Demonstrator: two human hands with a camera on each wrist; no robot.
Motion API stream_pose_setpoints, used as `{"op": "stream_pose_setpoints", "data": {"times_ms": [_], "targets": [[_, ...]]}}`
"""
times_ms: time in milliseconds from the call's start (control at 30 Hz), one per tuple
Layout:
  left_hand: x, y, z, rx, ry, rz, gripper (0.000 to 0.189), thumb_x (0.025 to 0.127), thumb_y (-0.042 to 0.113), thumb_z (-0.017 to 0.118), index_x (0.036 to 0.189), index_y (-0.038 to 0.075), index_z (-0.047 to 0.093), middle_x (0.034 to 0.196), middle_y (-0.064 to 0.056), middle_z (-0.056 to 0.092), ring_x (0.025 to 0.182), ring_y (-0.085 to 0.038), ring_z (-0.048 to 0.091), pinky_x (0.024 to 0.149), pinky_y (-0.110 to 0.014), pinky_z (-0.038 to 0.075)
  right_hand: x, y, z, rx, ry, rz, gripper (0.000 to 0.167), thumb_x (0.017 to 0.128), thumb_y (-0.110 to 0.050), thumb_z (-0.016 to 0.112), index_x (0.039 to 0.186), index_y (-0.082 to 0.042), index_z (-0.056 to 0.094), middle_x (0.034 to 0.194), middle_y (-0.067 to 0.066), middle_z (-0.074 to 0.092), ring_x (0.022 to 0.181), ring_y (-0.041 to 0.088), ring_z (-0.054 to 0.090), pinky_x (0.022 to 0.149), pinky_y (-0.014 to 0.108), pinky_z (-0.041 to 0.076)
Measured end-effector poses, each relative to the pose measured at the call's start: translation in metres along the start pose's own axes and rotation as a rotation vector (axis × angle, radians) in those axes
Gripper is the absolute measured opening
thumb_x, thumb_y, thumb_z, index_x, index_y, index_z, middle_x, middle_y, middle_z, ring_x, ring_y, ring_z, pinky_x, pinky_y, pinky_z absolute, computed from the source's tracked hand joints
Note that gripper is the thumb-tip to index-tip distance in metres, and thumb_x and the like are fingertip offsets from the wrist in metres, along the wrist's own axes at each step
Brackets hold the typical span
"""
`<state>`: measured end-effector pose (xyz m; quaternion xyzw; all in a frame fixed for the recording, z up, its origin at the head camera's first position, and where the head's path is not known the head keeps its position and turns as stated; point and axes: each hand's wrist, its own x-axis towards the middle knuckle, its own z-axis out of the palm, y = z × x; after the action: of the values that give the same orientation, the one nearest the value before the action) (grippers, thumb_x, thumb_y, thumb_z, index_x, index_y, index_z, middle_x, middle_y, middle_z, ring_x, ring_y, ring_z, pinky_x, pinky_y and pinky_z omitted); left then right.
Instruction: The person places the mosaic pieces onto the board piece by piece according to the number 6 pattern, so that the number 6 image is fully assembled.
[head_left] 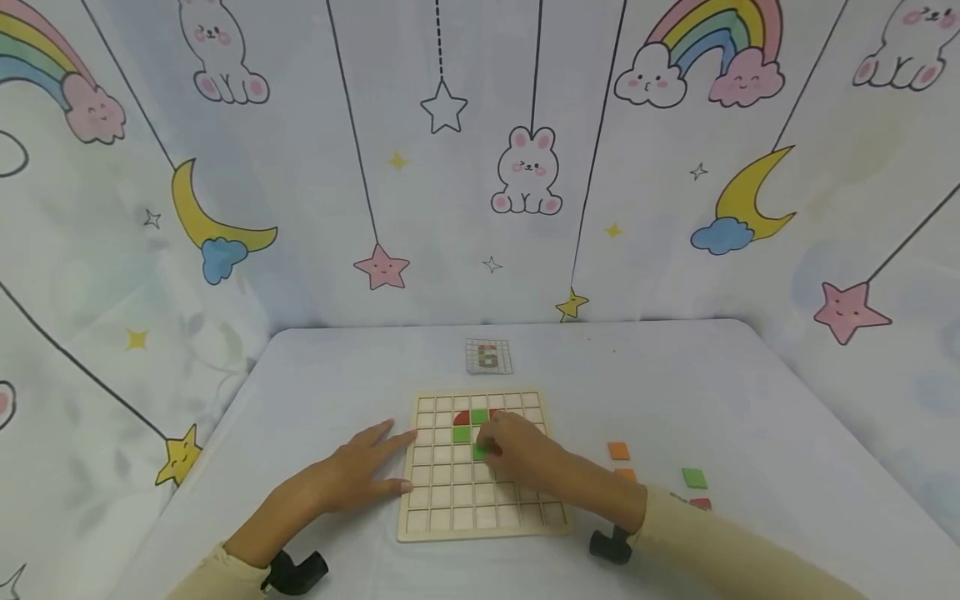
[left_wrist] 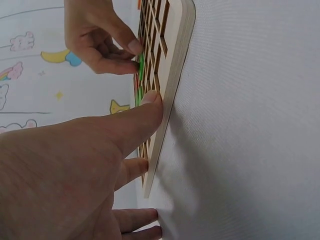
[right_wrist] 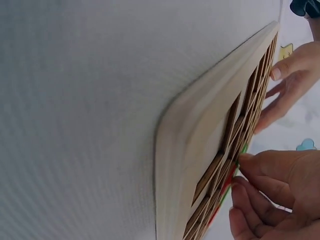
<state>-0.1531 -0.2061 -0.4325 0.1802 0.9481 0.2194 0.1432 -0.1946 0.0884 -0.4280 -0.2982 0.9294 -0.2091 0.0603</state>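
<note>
A wooden grid board (head_left: pixel 483 533) lies on the white table. My left hand (head_left: pixel 356 471) has its fingers spread at the board's left side, with thumb and forefinger touching the frame. Over the grid, my right hand (head_left: pixel 521 450) pinches a green square tile (head_left: pixel 479 452) by its edge between thumb and finger, down at a cell. Near the top of the grid sit a red tile with a rounded corner (head_left: pixel 461 418), a green tile (head_left: pixel 480 416) and, one row lower, another green tile (head_left: pixel 461 434). A second red tile (head_left: pixel 493 412) is partly covered by the right hand.
A small pattern card (head_left: pixel 488 357) lies behind the board. Right of it are loose tiles: an orange one (head_left: pixel 618 451), another orange one (head_left: pixel 625 474) partly hidden by the forearm, a green one (head_left: pixel 694 478) and a red one (head_left: pixel 701 503). A printed cloth hangs behind the table.
</note>
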Motion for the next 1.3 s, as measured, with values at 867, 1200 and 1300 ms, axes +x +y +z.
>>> {"op": "stream_pose_setpoints", "data": {"times_ms": [867, 1200, 1300], "targets": [[0.000, 0.002, 0.000, 0.016, 0.001, 0.009, 0.079, 0.098, 0.052, 0.072, 0.163, 0.021, 0.041, 0.169, -0.028, 0.027, 0.153, -0.053, 0.030, 0.116, -0.074, 0.034, -0.088, 0.113, -0.075, 0.240, 0.091, 0.369, 0.043, 0.097, -0.028, 0.078, 0.135, -0.011, 0.068, 0.130, 0.009, 0.071, 0.124, 0.033, 0.064, 0.102, 0.051, 0.058], [-0.002, 0.003, -0.001, 0.014, 0.004, 0.016, 0.079, 0.098, 0.051, 0.073, 0.163, 0.018, 0.042, 0.167, -0.031, 0.028, 0.152, -0.054, 0.031, 0.116, -0.074, 0.034, -0.114, 0.138, -0.067, 0.256, 0.050, 0.407, 0.042, 0.092, -0.025, 0.083, 0.128, -0.010, 0.069, 0.126, 0.007, 0.071, 0.121, 0.031, 0.064, 0.107, 0.055, 0.054], [-0.001, 0.003, -0.001, 0.011, 0.005, 0.020, 0.078, 0.098, 0.050, 0.073, 0.163, 0.018, 0.042, 0.167, -0.031, 0.028, 0.152, -0.054, 0.031, 0.116, -0.074, 0.034, -0.117, 0.139, -0.065, 0.245, 0.043, 0.405, 0.043, 0.090, -0.025, 0.085, 0.127, -0.009, 0.069, 0.127, 0.006, 0.071, 0.121, 0.030, 0.064, 0.106, 0.054, 0.055]]}}
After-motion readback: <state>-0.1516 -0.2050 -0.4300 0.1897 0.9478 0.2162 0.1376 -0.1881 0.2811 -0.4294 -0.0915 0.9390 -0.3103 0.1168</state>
